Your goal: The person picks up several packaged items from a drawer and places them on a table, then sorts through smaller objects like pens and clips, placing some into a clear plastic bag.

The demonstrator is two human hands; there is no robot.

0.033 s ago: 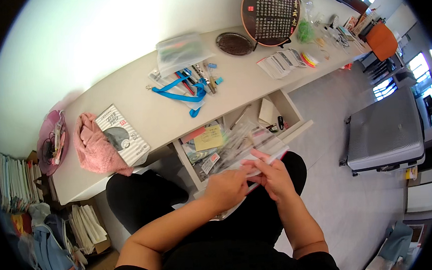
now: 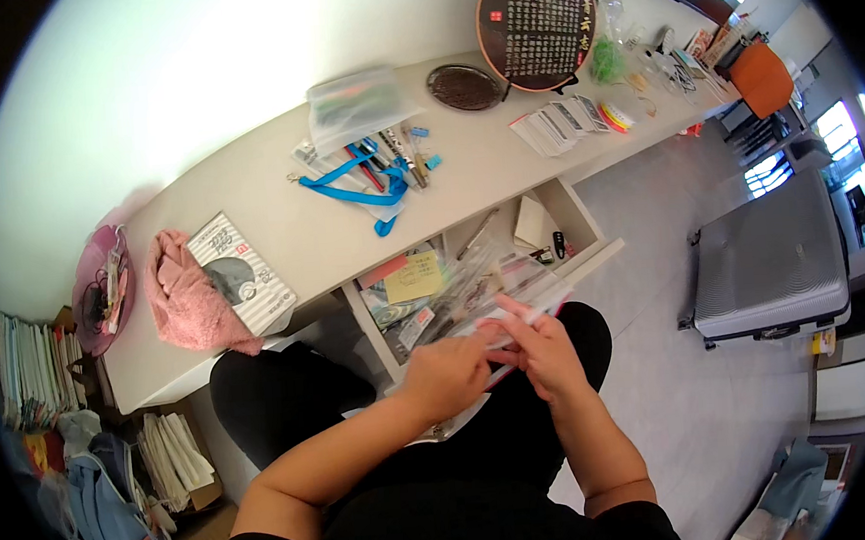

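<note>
Drawer (image 2: 604, 253) holds a yellow note (image 2: 413, 279); left hand (image 2: 447, 377) and right hand (image 2: 547, 355) pinch clear plastic (image 2: 547, 303).

Left of the plaque (image 2: 538, 34), an oval tray (image 2: 465, 87); farther left, a pink towel (image 2: 190, 299); right, a suitcase (image 2: 773, 258).

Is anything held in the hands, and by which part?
The left hand and right hand seem to hold a clear plastic sleeve; the exact part cannot be told.
</note>
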